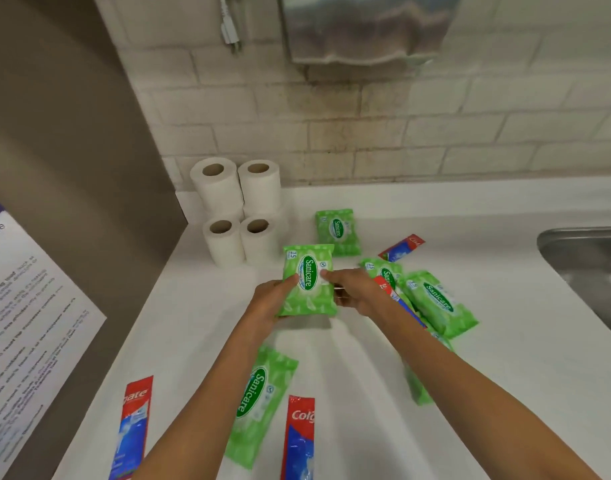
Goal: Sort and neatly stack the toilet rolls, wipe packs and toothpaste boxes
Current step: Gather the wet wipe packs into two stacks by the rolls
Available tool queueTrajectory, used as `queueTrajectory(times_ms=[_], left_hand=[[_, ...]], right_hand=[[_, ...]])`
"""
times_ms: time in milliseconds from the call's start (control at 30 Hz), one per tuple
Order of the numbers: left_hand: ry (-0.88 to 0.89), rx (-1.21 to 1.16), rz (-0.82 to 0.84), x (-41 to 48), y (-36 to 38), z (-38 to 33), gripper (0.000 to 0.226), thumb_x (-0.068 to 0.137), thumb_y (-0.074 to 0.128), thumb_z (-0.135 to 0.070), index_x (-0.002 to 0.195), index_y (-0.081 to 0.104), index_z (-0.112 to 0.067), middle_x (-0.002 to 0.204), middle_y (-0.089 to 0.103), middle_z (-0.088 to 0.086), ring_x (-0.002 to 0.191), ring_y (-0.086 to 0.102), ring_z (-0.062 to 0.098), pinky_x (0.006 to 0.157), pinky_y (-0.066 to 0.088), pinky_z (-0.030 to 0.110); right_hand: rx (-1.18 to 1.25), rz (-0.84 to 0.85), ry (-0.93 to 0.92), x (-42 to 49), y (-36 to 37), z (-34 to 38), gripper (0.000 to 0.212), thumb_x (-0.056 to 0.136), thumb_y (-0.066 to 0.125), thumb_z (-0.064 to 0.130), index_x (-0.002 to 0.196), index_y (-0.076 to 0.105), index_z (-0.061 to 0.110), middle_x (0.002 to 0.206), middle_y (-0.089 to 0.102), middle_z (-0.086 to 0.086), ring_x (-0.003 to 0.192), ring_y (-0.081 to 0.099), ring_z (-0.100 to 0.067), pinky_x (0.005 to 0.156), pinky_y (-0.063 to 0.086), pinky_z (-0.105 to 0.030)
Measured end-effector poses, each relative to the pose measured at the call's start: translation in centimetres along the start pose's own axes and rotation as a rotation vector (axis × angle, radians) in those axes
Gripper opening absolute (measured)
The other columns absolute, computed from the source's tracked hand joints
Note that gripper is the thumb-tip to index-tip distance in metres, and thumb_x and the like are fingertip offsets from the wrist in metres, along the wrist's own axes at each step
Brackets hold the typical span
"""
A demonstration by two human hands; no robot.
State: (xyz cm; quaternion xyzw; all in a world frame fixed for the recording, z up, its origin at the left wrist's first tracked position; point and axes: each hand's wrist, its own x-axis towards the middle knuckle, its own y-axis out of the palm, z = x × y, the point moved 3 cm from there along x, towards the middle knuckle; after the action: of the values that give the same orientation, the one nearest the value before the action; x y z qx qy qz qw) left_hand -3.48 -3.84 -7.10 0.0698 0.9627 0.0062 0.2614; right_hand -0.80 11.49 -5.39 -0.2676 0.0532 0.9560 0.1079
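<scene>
Both hands hold one green wipe pack (309, 280) just above the white counter (193, 323): my left hand (271, 299) grips its left edge, my right hand (354, 291) its right edge. Several white toilet rolls (240, 209) stand stacked two high in the back left corner. More green wipe packs lie scattered: one behind (338, 232), one to the right (439, 303), one under my left forearm (259, 403). Red and blue toothpaste boxes lie near the front left (134, 427), front middle (298, 441) and back right (401, 247). Another box is partly hidden under my right wrist.
A steel sink (588, 268) is set into the counter at the right. A brown wall panel with a printed notice (27, 323) bounds the left side. The tiled wall behind carries a metal dispenser (362, 29) and a hanging plug (229, 32).
</scene>
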Motion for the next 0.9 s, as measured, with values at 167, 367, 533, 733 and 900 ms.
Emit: queueTrajectory(times_ms=[167,367,533,733,900], left_hand=[[-0.010,0.006,0.010,0.4,4.2,-0.8,0.019,0.087,0.063,-0.017,0.100,0.064,-0.003,0.088,0.066,0.007,0.077,0.061,0.017,0.071,0.051,0.030],[0.033,-0.037,-0.036,2.5,7.4,-2.5,0.030,0.089,0.061,-0.014,0.114,0.059,0.003,0.090,0.064,0.007,0.072,0.059,0.014,0.065,0.049,0.026],[0.088,-0.005,-0.137,5.8,8.6,-4.6,0.031,0.088,0.062,-0.012,0.114,0.058,0.005,0.099,0.061,0.011,0.067,0.056,0.012,0.060,0.046,0.024],[0.125,0.079,-0.222,10.6,9.7,-6.3,0.026,0.087,0.063,-0.012,0.107,0.062,0.005,0.097,0.062,0.013,0.069,0.058,0.018,0.066,0.049,0.028],[0.126,0.120,-0.252,13.9,10.9,-6.4,0.022,0.085,0.065,-0.012,0.064,0.057,-0.012,0.070,0.058,0.006,0.068,0.054,0.021,0.066,0.044,0.031]], right_hand=[[0.013,-0.037,-0.063,0.8,-4.0,1.3,0.020,0.086,0.065,0.012,0.069,0.054,0.008,0.061,0.050,-0.003,0.050,0.044,-0.012,0.041,0.040,-0.018],[0.035,-0.049,-0.139,3.1,-7.5,3.3,0.024,0.089,0.061,0.013,0.068,0.051,0.008,0.062,0.046,-0.007,0.049,0.042,-0.017,0.041,0.037,-0.019],[-0.010,-0.127,-0.188,6.0,-10.2,5.2,0.018,0.093,0.054,0.017,0.076,0.056,0.011,0.067,0.052,-0.005,0.055,0.047,-0.013,0.045,0.040,-0.018],[-0.062,-0.200,-0.201,10.3,-12.2,6.6,0.025,0.092,0.053,0.019,0.068,0.056,0.012,0.065,0.057,-0.004,0.054,0.046,-0.014,0.050,0.036,-0.023],[-0.071,-0.209,-0.191,12.7,-13.0,6.6,0.030,0.092,0.050,0.015,0.062,0.053,0.013,0.062,0.055,-0.004,0.051,0.041,-0.012,0.048,0.030,-0.021]])
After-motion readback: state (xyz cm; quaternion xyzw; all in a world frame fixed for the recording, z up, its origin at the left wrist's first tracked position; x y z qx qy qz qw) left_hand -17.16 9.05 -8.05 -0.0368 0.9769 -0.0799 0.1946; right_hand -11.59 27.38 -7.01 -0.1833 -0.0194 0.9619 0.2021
